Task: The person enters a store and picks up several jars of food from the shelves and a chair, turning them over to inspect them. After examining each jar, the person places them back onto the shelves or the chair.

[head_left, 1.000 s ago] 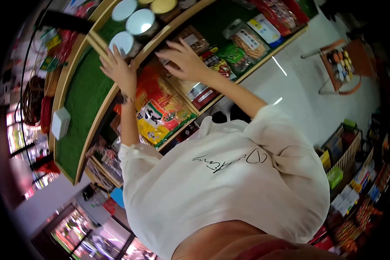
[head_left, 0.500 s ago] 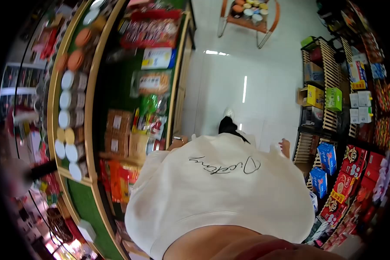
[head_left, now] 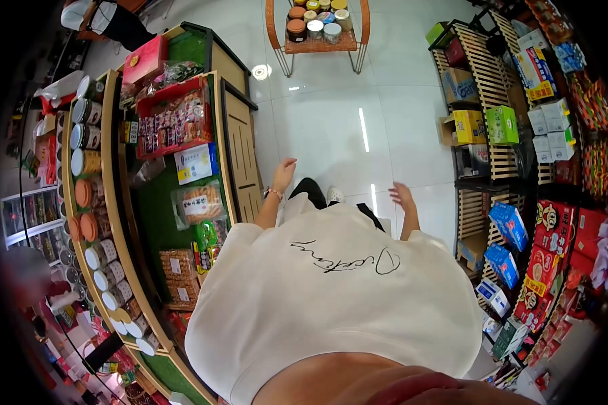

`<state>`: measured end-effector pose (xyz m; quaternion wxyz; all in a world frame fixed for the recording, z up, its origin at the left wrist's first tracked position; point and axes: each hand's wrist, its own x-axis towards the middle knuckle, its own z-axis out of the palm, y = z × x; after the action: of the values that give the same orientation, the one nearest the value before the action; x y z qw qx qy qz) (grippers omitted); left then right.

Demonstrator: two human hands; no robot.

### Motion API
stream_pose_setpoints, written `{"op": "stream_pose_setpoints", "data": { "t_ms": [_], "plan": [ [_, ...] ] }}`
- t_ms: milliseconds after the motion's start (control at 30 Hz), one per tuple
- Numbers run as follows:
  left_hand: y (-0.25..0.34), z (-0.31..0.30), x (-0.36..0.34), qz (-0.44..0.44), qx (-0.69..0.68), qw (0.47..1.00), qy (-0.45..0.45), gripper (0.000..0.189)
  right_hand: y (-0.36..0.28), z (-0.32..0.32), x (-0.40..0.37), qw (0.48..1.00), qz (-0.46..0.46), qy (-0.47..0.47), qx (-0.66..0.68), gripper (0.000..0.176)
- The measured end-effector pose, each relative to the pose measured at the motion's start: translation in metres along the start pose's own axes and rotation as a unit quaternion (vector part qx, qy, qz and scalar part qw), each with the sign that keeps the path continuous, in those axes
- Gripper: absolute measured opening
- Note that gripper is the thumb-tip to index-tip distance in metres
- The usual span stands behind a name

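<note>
My left hand (head_left: 283, 175), with a band on its wrist, hangs in front of my body over the tiled floor, to the right of the wooden display stand (head_left: 240, 158). It holds nothing that I can see, and its fingers are loosely extended. My right hand (head_left: 403, 196) is out over the floor on the other side. Its fingers are apart and nothing is in them. Between the hands and below them show my dark trousers and a white shoe (head_left: 336, 195). Neither hand touches any goods.
Ahead stands a wicker rack (head_left: 321, 45) with several jars. At left are lidded jars (head_left: 88, 135), a red tray (head_left: 175, 118) of wrapped snacks and bagged food. Slatted shelves (head_left: 503, 158) with boxes line the right. Another person (head_left: 105, 20) is at the upper left.
The view has moved forward, so the jar rack and the red tray appear nearer. Both hands have swung further out in front of my body. Another person has come into view.
</note>
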<state>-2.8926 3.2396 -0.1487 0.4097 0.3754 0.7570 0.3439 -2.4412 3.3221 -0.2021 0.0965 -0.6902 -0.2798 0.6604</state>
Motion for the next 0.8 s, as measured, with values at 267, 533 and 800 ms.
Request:
{"op": "stream_pose_setpoints", "data": {
  "t_ms": [267,533,800],
  "plan": [
    [-0.084,-0.066,0.029,-0.257,0.197,0.946,0.031,0.034,-0.093,0.002,0.071,0.988,0.045,0.05,-0.141,0.037],
    [-0.049,-0.092,0.183,-0.214,0.044,0.976,0.014,0.035,-0.162,0.083,0.168,0.996,-0.035,0.01,-0.078,0.037],
    [0.051,-0.104,0.415,-0.076,0.072,0.992,-0.068,0.031,-0.412,0.169,0.19,0.985,-0.15,0.026,-0.083,0.032]
  ]
}}
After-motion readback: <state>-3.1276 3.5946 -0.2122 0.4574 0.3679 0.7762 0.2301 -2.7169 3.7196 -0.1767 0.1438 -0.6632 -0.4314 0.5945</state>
